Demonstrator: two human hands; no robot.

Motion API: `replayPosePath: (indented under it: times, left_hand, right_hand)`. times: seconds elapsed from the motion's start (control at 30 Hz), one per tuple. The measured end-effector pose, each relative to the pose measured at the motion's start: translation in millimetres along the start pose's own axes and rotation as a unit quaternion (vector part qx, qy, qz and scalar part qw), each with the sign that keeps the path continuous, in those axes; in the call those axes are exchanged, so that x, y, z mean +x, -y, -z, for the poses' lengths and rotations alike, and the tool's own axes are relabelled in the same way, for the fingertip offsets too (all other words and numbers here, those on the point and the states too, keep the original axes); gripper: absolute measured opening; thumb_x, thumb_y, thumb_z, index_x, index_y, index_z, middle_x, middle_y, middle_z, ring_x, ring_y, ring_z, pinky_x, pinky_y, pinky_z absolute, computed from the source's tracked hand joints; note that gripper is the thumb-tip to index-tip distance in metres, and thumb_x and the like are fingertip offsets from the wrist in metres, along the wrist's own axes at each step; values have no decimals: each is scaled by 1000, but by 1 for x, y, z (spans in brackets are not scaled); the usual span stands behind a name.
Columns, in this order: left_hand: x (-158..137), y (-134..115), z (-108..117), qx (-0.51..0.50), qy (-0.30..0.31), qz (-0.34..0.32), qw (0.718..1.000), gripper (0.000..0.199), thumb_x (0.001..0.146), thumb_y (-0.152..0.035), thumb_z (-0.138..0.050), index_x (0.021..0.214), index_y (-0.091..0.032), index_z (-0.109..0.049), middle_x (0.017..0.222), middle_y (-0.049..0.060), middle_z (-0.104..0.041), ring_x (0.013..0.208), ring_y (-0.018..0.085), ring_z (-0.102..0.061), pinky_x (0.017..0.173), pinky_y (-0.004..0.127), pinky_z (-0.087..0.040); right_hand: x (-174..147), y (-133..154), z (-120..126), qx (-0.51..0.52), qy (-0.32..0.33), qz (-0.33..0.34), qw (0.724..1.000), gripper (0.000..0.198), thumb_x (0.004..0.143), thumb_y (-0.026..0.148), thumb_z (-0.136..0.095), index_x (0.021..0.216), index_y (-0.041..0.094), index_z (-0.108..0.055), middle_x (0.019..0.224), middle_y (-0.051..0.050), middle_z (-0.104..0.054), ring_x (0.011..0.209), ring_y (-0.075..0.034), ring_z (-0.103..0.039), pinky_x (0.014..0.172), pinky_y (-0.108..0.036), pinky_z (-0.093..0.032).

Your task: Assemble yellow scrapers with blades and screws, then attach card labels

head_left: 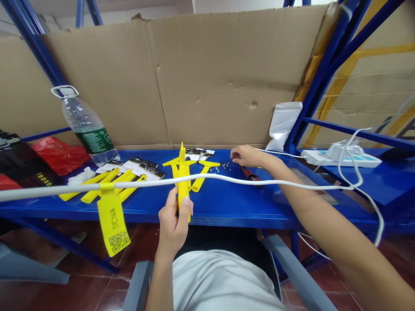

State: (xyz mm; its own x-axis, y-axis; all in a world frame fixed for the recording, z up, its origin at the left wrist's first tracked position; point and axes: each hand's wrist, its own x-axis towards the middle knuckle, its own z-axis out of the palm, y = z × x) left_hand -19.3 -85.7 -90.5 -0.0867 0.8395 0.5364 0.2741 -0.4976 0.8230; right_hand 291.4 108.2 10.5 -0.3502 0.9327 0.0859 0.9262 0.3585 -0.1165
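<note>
My left hand (175, 216) is closed round a yellow T-shaped plastic handle (183, 185), held up over the table's front edge, its crosspiece seen nearly edge-on. Over the back of the table, my right hand (244, 155) has its fingers curled downward; whatever may be between the fingertips is hidden. Small scattered screws (226, 165) lie just left of it. Beneath that hand is a red and black screwdriver (249, 174) on the blue table (223, 207). More yellow T-shaped handles lie around the held one, including one (203, 176) to its right.
Several yellow tubes (100, 185) and printed cards (144, 167) lie at left, beside a water bottle (92, 131) and red bag (61, 155). A tagged white cable (223, 177) crosses the view. A power strip (343, 157) sits right; cardboard (227, 77) stands behind.
</note>
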Motion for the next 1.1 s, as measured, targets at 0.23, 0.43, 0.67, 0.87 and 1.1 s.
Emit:
replayPosePath:
  times: [0.23,0.43,0.67,0.87,1.1]
  left_hand:
    - [-1,2,0,26,-1,-11,1000,39,115,-48,-58,140,-19,-63,78,-1,-70,63,16,-62,63,28,-51]
    - [0,3,0,39,-2,-15,999,39,114,-49,-58,140,-19,-64,78,0,-71,64,18,-65,66,30,-51]
    - [0,4,0,37,-2,-17,999,40,115,-49,-56,142,-19,-62,80,0,-71,67,18,-65,68,30,-51]
    - [1,1,1,29,9,-16,999,39,116,-51,-54,138,-20,-64,81,0,-71,67,18,-64,68,31,-51]
    - [2,-7,4,-37,29,14,999,42,117,-54,-53,134,-19,-69,82,2,-70,69,18,-60,68,31,-49]
  right_hand:
    - [-1,-38,7,-66,52,-121,989,15,88,13,-84,102,18,-87,117,-20,-87,109,-37,-83,87,-38,-59]
    - [-5,-45,11,-70,77,-142,984,21,93,13,-80,112,16,-87,124,-20,-87,113,-36,-84,84,-36,-59]
    - [-4,-52,12,-87,83,-162,979,28,103,38,-83,119,15,-82,119,-15,-85,108,-27,-82,97,-43,-66]
    - [-1,-50,5,-90,98,-151,980,22,104,37,-83,105,15,-81,111,-13,-84,101,-25,-81,94,-40,-65]
    - [1,-46,5,-77,69,-133,986,12,89,19,-89,81,20,-80,102,-17,-87,107,-34,-84,87,-35,-59]
